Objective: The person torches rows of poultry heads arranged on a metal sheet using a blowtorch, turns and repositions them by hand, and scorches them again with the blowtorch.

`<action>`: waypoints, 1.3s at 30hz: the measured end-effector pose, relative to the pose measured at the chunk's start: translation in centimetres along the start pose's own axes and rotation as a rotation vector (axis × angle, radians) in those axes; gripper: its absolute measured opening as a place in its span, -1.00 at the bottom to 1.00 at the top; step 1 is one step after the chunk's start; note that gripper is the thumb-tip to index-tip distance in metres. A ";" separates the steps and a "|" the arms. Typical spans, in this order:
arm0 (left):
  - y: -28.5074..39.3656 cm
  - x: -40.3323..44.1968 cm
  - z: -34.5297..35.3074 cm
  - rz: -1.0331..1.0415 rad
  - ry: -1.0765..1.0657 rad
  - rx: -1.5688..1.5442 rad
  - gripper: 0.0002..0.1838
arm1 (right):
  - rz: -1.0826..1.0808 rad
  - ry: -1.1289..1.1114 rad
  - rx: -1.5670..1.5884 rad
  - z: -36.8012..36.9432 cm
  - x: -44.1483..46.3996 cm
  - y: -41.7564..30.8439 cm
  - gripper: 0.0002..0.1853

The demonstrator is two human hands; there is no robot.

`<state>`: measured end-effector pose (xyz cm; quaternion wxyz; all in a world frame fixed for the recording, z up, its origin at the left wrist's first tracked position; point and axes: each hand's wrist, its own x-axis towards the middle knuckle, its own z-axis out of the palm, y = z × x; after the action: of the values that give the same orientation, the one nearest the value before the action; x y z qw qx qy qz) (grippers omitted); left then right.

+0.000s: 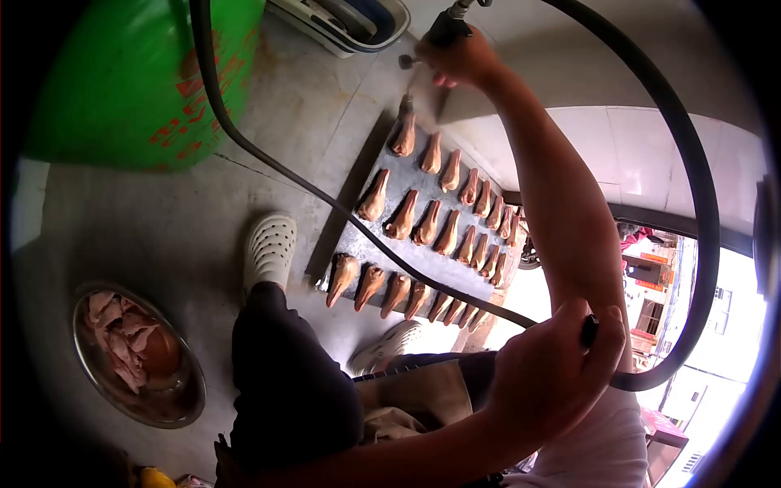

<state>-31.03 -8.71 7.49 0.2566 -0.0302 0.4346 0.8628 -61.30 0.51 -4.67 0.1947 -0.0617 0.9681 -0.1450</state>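
My right hand (460,58) at the top is closed round the black handle of a hose-fed blowtorch (447,31). Its metal nozzle (408,106) points at a poultry drumstick (404,137) in the tray's upper corner; I cannot make out a clear flame. Several more drumsticks (400,215) lie in rows on a metal tray (358,244). Lower right, my left hand (553,358) is a fist round the thick black hose (455,293), which runs in and out of it. A small black part (589,331) shows between its fingers.
A metal bowl (195,407) with pale raw meat (118,337) stands on the floor at lower left. A large green container (146,89) with red lettering fills the upper left. A white and dark tub (358,28) lies at the top. My shoes (272,244) are beside the tray.
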 end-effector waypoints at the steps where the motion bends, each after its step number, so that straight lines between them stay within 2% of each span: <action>1: 0.3 -0.1 0.1 -0.019 0.003 -0.014 -0.54 | -0.001 -0.008 -0.012 -0.1 -0.2 -0.7 -0.68; 5: 1.1 0.1 -0.4 0.018 -0.011 0.007 -0.59 | -0.001 -0.036 -0.063 -0.5 -0.7 -3.3 -0.72; 8: 0.8 -0.1 0.2 0.096 0.105 0.002 -0.52 | 0.004 -0.050 -0.081 -0.4 -0.6 -4.3 -0.71; 12: 0.6 -0.3 0.3 0.163 0.152 -0.015 -0.54 | 0.034 -0.079 -0.069 0.1 -1.1 -5.5 -0.69; 17: 0.5 -0.4 0.5 0.198 0.166 -0.006 -0.57 | -0.017 -0.049 -0.025 1.2 -1.0 -4.9 -0.67; 29: 0.6 -0.1 0.7 0.128 0.163 -0.026 -0.54 | -0.030 -0.098 -0.075 2.0 -0.8 -5.3 -0.67; 39: 0.5 -0.2 0.8 0.136 0.157 -0.117 -0.65 | -0.068 -0.059 -0.108 2.6 -0.8 -4.5 -0.65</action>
<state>-30.99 -8.45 8.39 0.1605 -0.0829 0.4031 0.8971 -59.26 -4.33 -5.26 0.2146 -0.1093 0.9657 -0.0971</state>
